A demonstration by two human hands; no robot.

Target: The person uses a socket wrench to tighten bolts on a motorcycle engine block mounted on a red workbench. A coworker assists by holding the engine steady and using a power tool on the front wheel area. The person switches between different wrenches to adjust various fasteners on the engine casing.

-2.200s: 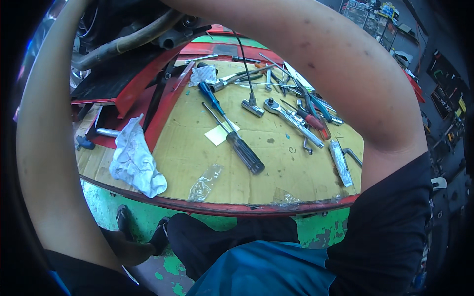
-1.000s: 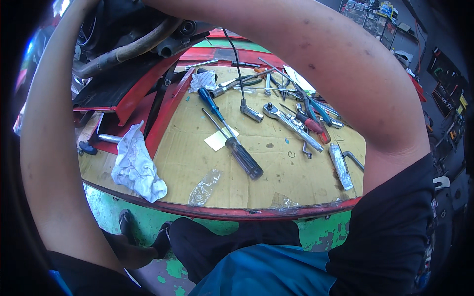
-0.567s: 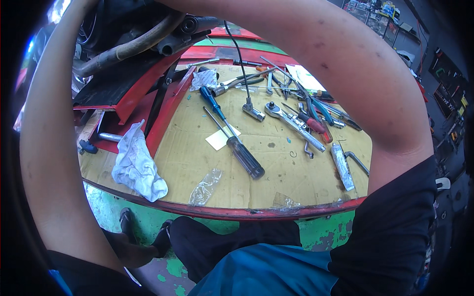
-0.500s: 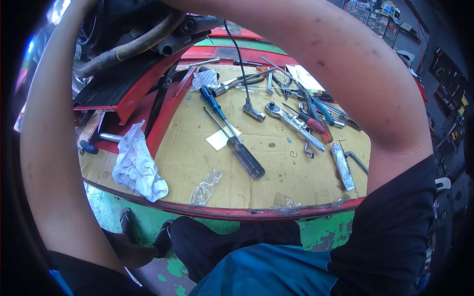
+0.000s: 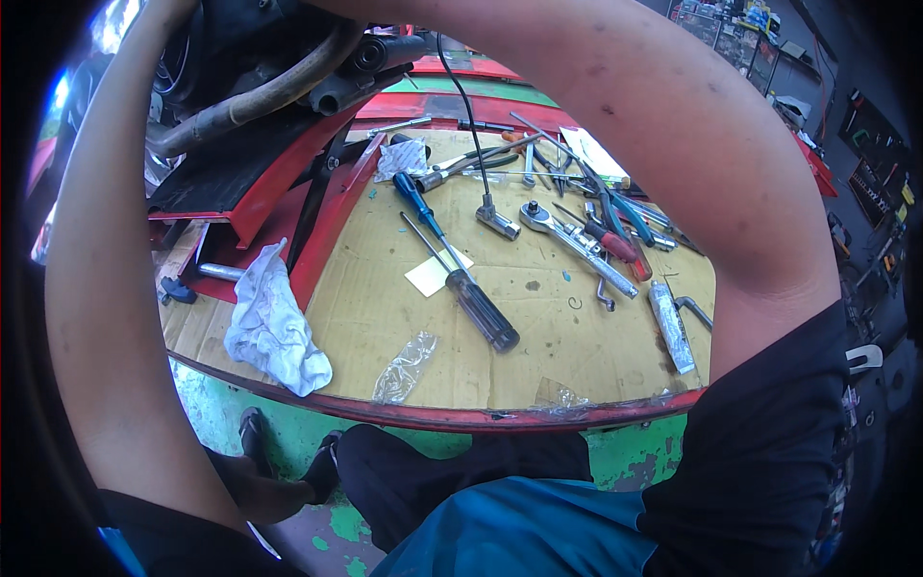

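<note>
A repair workshop: cardboard-topped red bench (image 5: 538,419) strewn with ratchet (image 5: 577,245), screwdrivers (image 5: 460,279), oily rag (image 5: 274,327).

A crumpled clear plastic wrapper (image 5: 405,366) lies near the worktop's (image 5: 567,351) front edge; a silvery patterned packet (image 5: 400,159) sits farther back, beside a blue-handled screwdriver (image 5: 415,198)

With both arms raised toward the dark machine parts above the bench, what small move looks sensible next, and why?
Probably steady whatever sits overhead before taking a tool. Both hands are out of view above the frame, and the black-handled screwdriver, the ratchet and the white rag lie untouched on the cardboard sheet.
</note>
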